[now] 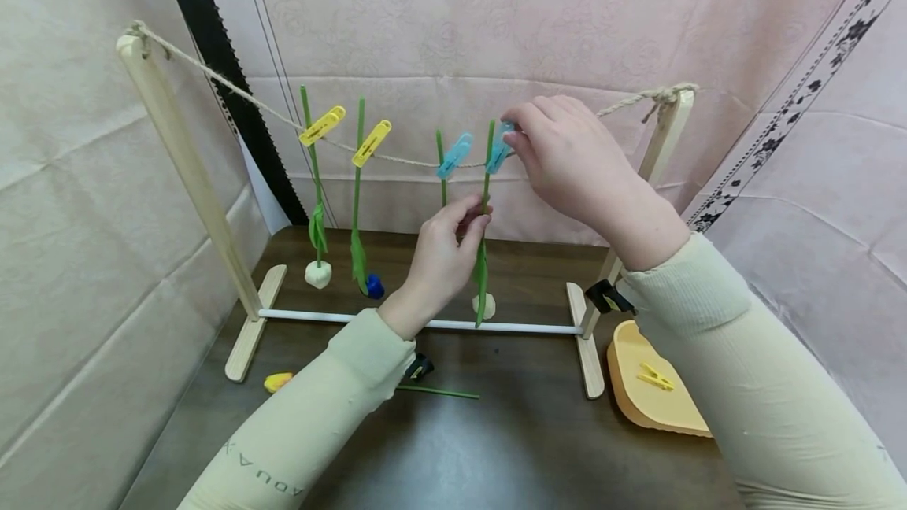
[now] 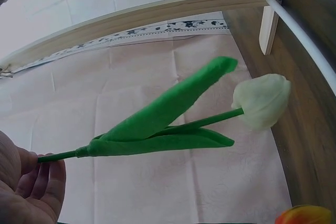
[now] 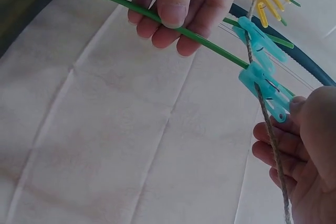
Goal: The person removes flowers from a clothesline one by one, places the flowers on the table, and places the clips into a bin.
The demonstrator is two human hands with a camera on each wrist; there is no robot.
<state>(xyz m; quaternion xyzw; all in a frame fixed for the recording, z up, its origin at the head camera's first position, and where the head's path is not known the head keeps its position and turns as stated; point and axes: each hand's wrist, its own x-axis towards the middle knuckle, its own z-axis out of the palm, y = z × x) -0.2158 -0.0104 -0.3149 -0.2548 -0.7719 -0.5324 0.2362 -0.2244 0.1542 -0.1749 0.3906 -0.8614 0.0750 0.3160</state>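
Note:
My left hand [image 1: 441, 254] pinches the green stem of a white artificial tulip [image 2: 261, 100] between thumb and fingers. The flower hangs head-down with its leaves above the bloom. At the top of that stem, a blue clothespin [image 3: 262, 90] clips it to the twine [image 3: 275, 153]. My right hand [image 1: 577, 168] has thumb and fingertips at the handle end of this clothespin. Just left of it, a second blue clothespin [image 1: 455, 156] holds another green stem. Further left, yellow clothespins [image 1: 323, 126] hold a white tulip [image 1: 318, 274] and a blue tulip [image 1: 375, 286], both upside down.
The twine spans two wooden posts [image 1: 187, 171] joined low down by a white rod [image 1: 305, 316]. A yellow-orange tulip [image 1: 278, 382] lies on the dark table [image 1: 439, 463], partly behind the left sleeve. At right, an orange tray [image 1: 631, 408] carries a yellow clothespin [image 1: 656, 377].

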